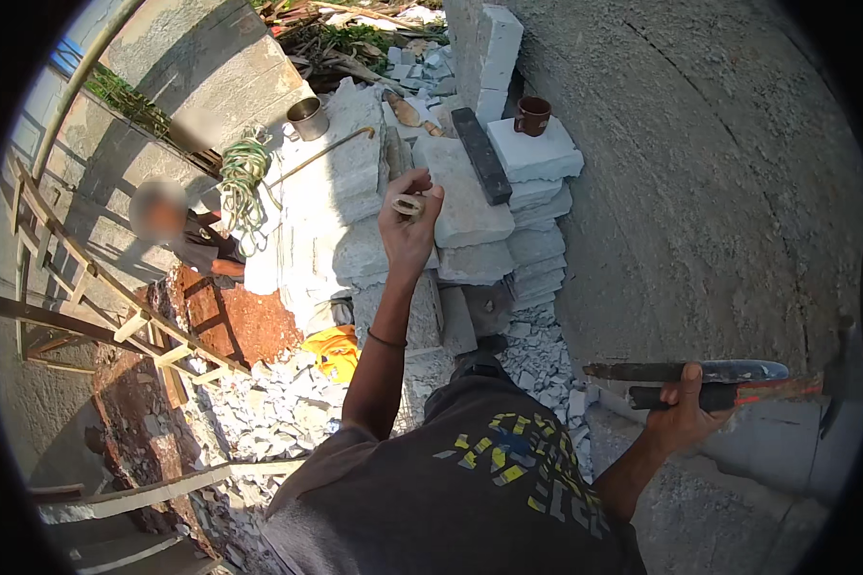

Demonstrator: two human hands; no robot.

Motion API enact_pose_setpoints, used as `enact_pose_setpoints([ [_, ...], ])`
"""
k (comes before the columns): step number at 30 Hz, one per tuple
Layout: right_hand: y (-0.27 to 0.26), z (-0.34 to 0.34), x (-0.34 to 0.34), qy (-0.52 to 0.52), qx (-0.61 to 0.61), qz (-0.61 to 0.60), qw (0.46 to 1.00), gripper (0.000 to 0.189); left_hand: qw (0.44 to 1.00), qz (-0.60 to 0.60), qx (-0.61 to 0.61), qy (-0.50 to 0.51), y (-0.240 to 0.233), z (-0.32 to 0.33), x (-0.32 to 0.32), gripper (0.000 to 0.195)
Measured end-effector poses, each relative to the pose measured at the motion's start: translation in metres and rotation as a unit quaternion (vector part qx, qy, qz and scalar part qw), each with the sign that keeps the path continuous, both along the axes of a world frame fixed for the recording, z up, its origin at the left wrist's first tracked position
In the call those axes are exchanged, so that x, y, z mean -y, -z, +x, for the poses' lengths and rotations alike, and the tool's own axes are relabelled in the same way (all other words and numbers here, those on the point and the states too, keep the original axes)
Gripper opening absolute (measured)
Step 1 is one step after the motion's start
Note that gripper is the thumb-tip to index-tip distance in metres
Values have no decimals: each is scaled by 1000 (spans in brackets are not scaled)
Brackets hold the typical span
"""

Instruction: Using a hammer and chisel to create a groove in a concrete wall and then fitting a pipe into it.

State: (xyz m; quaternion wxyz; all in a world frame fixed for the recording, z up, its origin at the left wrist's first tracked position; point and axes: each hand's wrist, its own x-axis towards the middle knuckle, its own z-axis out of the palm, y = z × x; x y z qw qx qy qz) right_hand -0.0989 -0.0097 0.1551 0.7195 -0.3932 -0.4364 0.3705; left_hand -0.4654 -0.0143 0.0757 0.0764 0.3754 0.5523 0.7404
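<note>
My left hand point(408, 226) is raised over the stacked stone slabs, its fingers curled round a small pale ring-like loop point(407, 205), perhaps cord. Out to the right, my right hand point(690, 411) grips two tools together near the rough wall. One is a long dark blade-like tool point(744, 371) with a brown end. The other has a black grip and a red-marked shaft point(780, 390), and looks like a hammer; its far end is blurred at the rim. Beyond my left hand a dark rectangular bar point(480, 154) lies on a pale slab point(464, 194).
A brown mug point(532, 116) stands on stacked white blocks point(536, 151). A metal cup point(308, 119), a bent rod point(323, 154) and coiled rope point(243, 180) are at the left. A person point(205, 241) crouches beyond a wooden ladder-like frame point(79, 255). Stone rubble point(280, 410) covers the ground.
</note>
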Motion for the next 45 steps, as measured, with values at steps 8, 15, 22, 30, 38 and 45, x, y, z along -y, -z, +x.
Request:
enact_pose_setpoints([
  [8,15,-50,-20,-113,28,-29,993,45,964,49,-189,-179,-31,-49,27,34],
  [15,20,-75,-27,-179,16,-11,984,35,962,26,-195,-191,-33,-63,46,37],
  [22,15,-91,-24,-181,12,-33,983,29,983,99,137,-74,-44,-73,65,37],
  [30,28,-88,-24,-164,28,-57,984,38,755,396,454,258,-50,-217,153,56],
  [38,36,-86,-26,-158,34,-67,985,50,778,458,378,206,-63,-249,209,55],
  [45,36,-92,-22,-165,30,-48,985,54,765,446,397,240,-65,-248,208,55],
])
